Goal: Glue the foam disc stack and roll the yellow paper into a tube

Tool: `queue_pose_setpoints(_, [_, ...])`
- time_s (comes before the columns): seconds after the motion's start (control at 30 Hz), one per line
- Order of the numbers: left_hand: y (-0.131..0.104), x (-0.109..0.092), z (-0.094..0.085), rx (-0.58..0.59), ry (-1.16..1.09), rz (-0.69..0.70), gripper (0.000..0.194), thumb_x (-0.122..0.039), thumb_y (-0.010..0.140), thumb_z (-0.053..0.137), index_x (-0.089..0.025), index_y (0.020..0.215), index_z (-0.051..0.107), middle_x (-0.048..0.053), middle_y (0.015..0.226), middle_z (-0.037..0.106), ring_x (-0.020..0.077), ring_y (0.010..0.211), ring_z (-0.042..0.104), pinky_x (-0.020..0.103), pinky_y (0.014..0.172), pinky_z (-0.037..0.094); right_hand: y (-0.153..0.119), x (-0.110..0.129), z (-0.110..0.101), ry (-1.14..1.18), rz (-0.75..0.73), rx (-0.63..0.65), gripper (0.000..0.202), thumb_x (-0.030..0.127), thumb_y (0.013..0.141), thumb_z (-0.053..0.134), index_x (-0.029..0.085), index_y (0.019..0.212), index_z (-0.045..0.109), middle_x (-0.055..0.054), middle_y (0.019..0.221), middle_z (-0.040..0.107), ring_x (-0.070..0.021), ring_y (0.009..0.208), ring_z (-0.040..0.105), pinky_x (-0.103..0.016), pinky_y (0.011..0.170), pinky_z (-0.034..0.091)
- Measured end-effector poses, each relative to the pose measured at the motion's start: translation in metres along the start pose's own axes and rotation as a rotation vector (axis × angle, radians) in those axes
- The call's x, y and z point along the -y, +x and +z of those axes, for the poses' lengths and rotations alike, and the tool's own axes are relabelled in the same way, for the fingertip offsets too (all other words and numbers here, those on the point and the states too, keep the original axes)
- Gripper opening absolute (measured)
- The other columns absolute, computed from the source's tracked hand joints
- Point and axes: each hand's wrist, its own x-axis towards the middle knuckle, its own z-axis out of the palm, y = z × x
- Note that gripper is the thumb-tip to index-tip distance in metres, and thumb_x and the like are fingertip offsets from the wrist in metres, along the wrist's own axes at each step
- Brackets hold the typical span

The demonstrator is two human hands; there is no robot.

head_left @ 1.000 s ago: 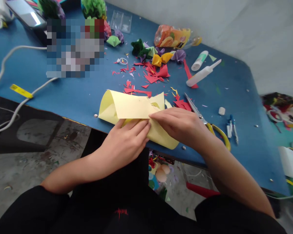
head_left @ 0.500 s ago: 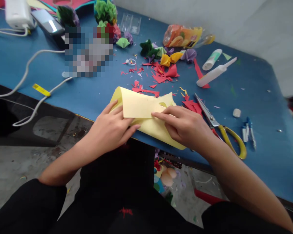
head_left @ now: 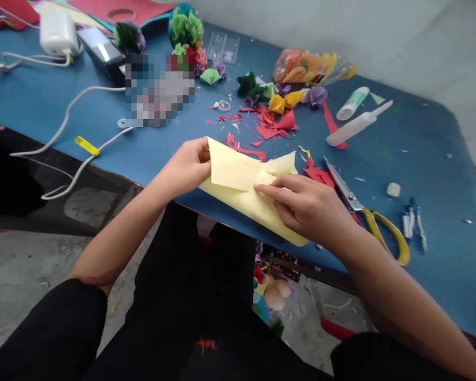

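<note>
A sheet of pale yellow paper (head_left: 234,170) lies folded over at the table's front edge, its upper flap curling up a little. My left hand (head_left: 190,166) is closed at the paper's left end, with the thumb in front and the curled fingers partly hidden behind the flap. On the right side, my right hand (head_left: 307,203) presses the paper down, the index fingertip on the flap and the other fingers bent under the palm. Scissors with yellow handles (head_left: 385,233) lie open just beyond my right hand, beside red paper scraps (head_left: 319,173).
Red scraps (head_left: 275,124) and crumpled paper flowers (head_left: 277,100) lie behind the paper. Farther right are a glue bottle (head_left: 353,129), a glue stick (head_left: 353,103), an eraser (head_left: 393,189) and a compass-like tool (head_left: 413,222). A white cable (head_left: 69,114) crosses the left side.
My left hand has gone from lying flat with spread fingers on the fold to gripping the paper's left end. The right hand stays on the paper. The view has shifted slightly.
</note>
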Motion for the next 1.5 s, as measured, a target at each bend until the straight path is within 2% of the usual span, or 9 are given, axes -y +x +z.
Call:
queue_pose_setpoints(0.23, [0.003, 0.009, 0.004, -0.121, -0.096, -0.080, 0.036, -0.041, 0.076, 0.070, -0.013, 0.097, 0.067, 0.008, 0.084, 0.072, 0.0271, 0.091, 0.070, 0.038, 0.071, 0.060, 0.001, 0.000, 0.000, 0.039, 0.014, 0.013, 0.028, 0.012, 0.090, 0.046, 0.019, 0.106, 0.068, -0.005, 0.088, 0.071, -0.0149, 0.077, 0.063, -0.026, 0.065, 0.049])
queue_pose_setpoints(0.63, [-0.006, 0.015, -0.007, -0.116, -0.064, -0.114, 0.042, -0.049, 0.077, 0.065, -0.015, 0.103, 0.063, 0.005, 0.074, 0.070, 0.0260, 0.079, 0.071, 0.033, 0.059, 0.058, -0.001, 0.002, 0.001, 0.018, 0.007, 0.009, 0.029, 0.013, 0.090, 0.045, 0.018, 0.107, 0.068, -0.005, 0.089, 0.070, -0.0157, 0.078, 0.063, -0.027, 0.066, 0.049])
queue_pose_setpoints(0.77, [-0.011, 0.020, -0.019, -0.231, 0.083, -0.026, 0.032, -0.046, 0.085, 0.058, -0.020, 0.103, 0.057, -0.002, 0.066, 0.065, 0.0174, 0.066, 0.068, 0.031, 0.060, 0.056, -0.001, 0.001, 0.001, 0.021, 0.017, 0.018, 0.030, 0.013, 0.090, 0.045, 0.019, 0.106, 0.069, -0.005, 0.088, 0.070, -0.0153, 0.077, 0.062, -0.027, 0.065, 0.048])
queue_pose_setpoints(0.87, [-0.016, 0.007, -0.024, -0.462, 0.193, 0.191, 0.011, -0.033, 0.092, 0.052, -0.024, 0.096, 0.056, -0.011, 0.050, 0.050, 0.0085, 0.050, 0.057, 0.028, 0.064, 0.056, 0.000, 0.002, 0.000, -0.001, 0.017, 0.027, 0.030, 0.014, 0.090, 0.044, 0.019, 0.105, 0.069, -0.006, 0.087, 0.069, -0.0153, 0.076, 0.061, -0.026, 0.064, 0.047])
queue_pose_setpoints(0.93, [-0.022, -0.009, -0.019, -0.538, 0.367, 0.355, 0.010, -0.026, 0.095, 0.048, -0.024, 0.096, 0.058, -0.010, 0.056, 0.055, 0.0079, 0.056, 0.059, 0.029, 0.071, 0.056, -0.001, 0.003, 0.000, -0.013, 0.010, 0.030, 0.030, 0.013, 0.089, 0.044, 0.019, 0.103, 0.070, -0.006, 0.086, 0.069, -0.0157, 0.075, 0.061, -0.027, 0.063, 0.046])
queue_pose_setpoints(1.03, [-0.032, -0.027, -0.001, -0.251, 0.791, 0.587, 0.019, -0.022, 0.094, 0.047, -0.019, 0.101, 0.064, -0.001, 0.097, 0.072, 0.0163, 0.093, 0.066, 0.036, 0.092, 0.051, -0.003, 0.003, -0.001, 0.006, -0.001, 0.012, 0.030, 0.012, 0.088, 0.044, 0.017, 0.102, 0.070, -0.006, 0.086, 0.070, -0.0167, 0.074, 0.061, -0.028, 0.064, 0.047])
queue_pose_setpoints(1.17, [-0.040, -0.023, 0.021, 0.170, 1.055, 0.686, 0.034, -0.020, 0.094, 0.038, -0.012, 0.116, 0.063, 0.010, 0.125, 0.064, 0.0227, 0.118, 0.059, 0.042, 0.105, 0.043, -0.006, 0.001, -0.001, 0.064, -0.003, -0.016, 0.038, 0.002, 0.083, 0.040, 0.016, 0.103, 0.069, -0.007, 0.091, 0.071, -0.0162, 0.079, 0.063, -0.028, 0.070, 0.050])
queue_pose_setpoints(1.4, [-0.028, -0.018, 0.023, 0.309, 1.163, 0.622, 0.039, -0.018, 0.093, 0.033, -0.013, 0.119, 0.063, 0.009, 0.127, 0.063, 0.0215, 0.120, 0.058, 0.041, 0.106, 0.041, -0.009, -0.003, -0.001, 0.112, 0.043, -0.010, 0.046, 0.001, 0.082, 0.037, 0.017, 0.115, 0.065, -0.007, 0.095, 0.072, -0.0159, 0.081, 0.065, -0.026, 0.069, 0.050])
queue_pose_setpoints(1.5, [-0.018, -0.024, 0.025, 0.394, 1.190, 0.625, 0.042, -0.016, 0.091, 0.034, -0.012, 0.123, 0.061, 0.009, 0.131, 0.060, 0.0219, 0.123, 0.055, 0.041, 0.106, 0.041, -0.012, -0.004, -0.001, 0.172, 0.133, -0.008, 0.058, 0.001, 0.080, 0.036, 0.017, 0.134, 0.051, -0.004, 0.096, 0.073, -0.0137, 0.074, 0.066, -0.023, 0.064, 0.050])
